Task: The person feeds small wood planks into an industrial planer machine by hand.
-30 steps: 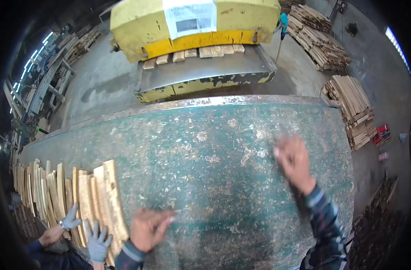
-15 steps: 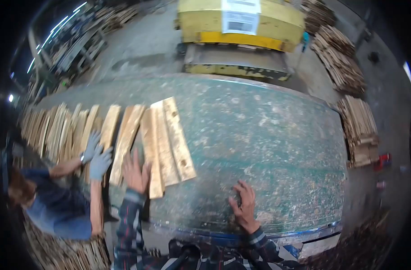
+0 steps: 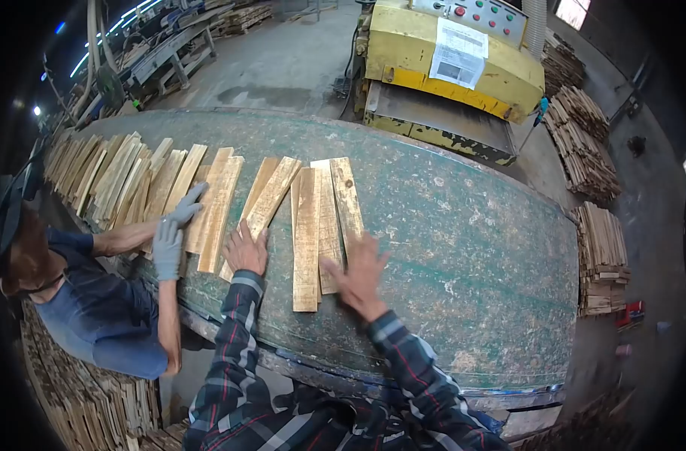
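My left hand [image 3: 246,249] lies with its fingers spread on the lower part of a slanting wooden board [image 3: 274,197]. Fingers apart, my right hand [image 3: 360,276] is at the lower end of a knotty board [image 3: 347,197], slightly blurred. Between my hands a group of boards, the front one upright in view [image 3: 307,240], rests on the green worn table [image 3: 463,248]. Whether my right palm touches the wood is hard to tell.
A co-worker [image 3: 102,301] in grey gloves [image 3: 168,248] handles boards at the left, beside a long row of boards [image 3: 110,177]. Beyond the table stands a yellow machine [image 3: 410,52]. Stacked wood [image 3: 602,255] lines the right side.
My right hand has moved left from the bare table to the boards. Several boards are now split into two groups with a gap between. The view has shifted, showing more of the machine.
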Demonstrator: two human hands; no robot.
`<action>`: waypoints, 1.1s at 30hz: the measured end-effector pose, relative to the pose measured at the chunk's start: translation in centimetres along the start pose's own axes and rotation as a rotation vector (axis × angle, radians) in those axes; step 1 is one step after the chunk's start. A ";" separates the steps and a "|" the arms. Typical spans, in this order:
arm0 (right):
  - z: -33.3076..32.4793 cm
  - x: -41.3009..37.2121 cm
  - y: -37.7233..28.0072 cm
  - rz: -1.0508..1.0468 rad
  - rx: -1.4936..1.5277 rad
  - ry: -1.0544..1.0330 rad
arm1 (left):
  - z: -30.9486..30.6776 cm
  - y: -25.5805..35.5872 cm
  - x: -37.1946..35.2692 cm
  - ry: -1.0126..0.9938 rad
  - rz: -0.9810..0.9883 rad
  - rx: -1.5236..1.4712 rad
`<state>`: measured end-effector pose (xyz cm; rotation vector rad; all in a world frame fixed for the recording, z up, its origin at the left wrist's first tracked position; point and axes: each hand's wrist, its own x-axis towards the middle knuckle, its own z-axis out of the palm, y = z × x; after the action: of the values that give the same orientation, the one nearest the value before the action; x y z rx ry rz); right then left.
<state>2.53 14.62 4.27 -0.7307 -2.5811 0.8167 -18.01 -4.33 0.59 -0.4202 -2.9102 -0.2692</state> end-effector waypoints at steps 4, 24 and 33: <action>5.0 0.8 -5.3 -0.084 -0.040 -0.104 | -1.5 0.3 -0.1 -0.114 0.004 0.007; -13.9 -7.5 21.9 0.247 0.243 0.142 | 0.7 16.0 -8.7 -0.245 0.493 -0.632; -14.7 -10.3 21.8 0.408 0.126 0.121 | 6.4 15.6 -3.8 0.058 0.290 -0.200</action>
<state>25.62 30.50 0.85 -1.2481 -2.2802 1.0065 -10.81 10.74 -4.03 -0.8411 -2.7270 -0.5187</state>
